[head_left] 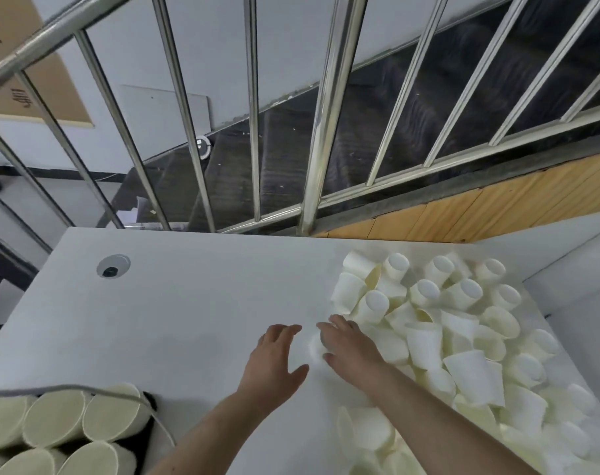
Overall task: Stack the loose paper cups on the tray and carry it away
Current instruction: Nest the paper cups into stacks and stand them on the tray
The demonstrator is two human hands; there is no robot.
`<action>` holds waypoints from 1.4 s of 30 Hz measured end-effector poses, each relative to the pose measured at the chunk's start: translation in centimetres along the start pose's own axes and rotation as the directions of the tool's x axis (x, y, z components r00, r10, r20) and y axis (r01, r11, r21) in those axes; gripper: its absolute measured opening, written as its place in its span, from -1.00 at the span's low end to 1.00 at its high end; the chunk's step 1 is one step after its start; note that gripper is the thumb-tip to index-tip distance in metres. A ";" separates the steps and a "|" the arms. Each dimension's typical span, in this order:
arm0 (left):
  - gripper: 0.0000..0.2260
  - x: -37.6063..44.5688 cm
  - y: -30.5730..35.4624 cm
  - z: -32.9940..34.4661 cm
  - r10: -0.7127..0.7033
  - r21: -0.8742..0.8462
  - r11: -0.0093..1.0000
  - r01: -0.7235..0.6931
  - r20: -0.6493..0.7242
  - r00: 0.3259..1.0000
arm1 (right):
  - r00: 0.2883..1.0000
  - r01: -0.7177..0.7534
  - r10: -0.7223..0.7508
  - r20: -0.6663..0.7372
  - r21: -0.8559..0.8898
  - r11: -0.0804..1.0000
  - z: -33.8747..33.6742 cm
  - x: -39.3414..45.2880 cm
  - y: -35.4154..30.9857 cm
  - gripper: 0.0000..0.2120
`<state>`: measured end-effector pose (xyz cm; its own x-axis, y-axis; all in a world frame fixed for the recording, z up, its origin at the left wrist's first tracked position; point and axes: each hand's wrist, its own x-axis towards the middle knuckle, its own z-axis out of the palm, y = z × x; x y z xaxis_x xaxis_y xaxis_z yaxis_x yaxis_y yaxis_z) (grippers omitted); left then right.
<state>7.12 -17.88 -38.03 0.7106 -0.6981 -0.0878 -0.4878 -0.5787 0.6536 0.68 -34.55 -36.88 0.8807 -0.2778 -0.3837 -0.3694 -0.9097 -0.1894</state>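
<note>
White tabletop [175, 303] beside a stair railing [329, 108] carries a big heap of loose cups [470, 341] on its right side, with stacked cups [58, 426] at the lower left. Left hand [274, 361] rests flat, fingers spread. Right hand [350, 347] curls around one cup [314, 346] lying between both hands, nearer the right.

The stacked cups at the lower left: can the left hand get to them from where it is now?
Probably yes. The left hand rests open on the bare white table, and nothing but table surface lies between it and the stacked cups. A thin grey cable runs over those stacks and might get in the way of the fingers.
</note>
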 end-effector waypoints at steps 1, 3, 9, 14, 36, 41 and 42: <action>-0.42 0.1 -0.1 0.1 -0.005 -0.004 1.000 0.005 0.000 1.000 | 1.000 0.007 -0.007 0.005 -0.009 1.000 0.3 0.2 0.1 -0.54; -0.41 0.1 -0.2 0.3 -0.015 -0.012 1.000 0.015 0.006 1.000 | 1.000 0.017 -0.017 -0.005 0.008 1.000 0.6 0.4 0.3 -0.56; -0.27 1.4 0.7 0.4 -0.057 -0.218 0.974 0.054 -0.004 0.998 | 0.972 -0.078 0.208 -0.109 0.687 0.723 -0.9 -0.2 0.9 -0.62; -0.31 2.3 2.6 -0.2 -0.112 -0.534 0.839 0.103 0.017 0.994 | 0.919 -0.221 0.297 0.259 0.963 -0.156 -2.5 -1.0 0.7 -0.77; -0.38 2.0 1.5 1.0 -0.053 0.197 0.980 0.032 0.105 0.993 | 0.948 -0.306 0.305 -0.086 0.002 0.952 -1.1 -0.3 6.1 -0.72; -0.38 2.4 1.4 1.2 -0.043 0.218 0.976 0.016 0.120 0.992 | 0.944 -0.328 0.327 -0.036 -0.018 0.945 -1.0 0.5 5.9 -0.66; -0.39 2.6 1.3 1.2 -0.042 0.220 0.975 0.014 0.122 0.992 | 0.947 -0.320 0.319 -0.042 -0.024 0.947 -1.0 0.6 5.9 -0.67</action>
<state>7.69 -20.96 -38.32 0.6631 -0.7196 -0.2062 -0.5775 -0.6671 0.4707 -0.70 -40.35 -37.33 0.7282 -0.5663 -0.3861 -0.6251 -0.7798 -0.0352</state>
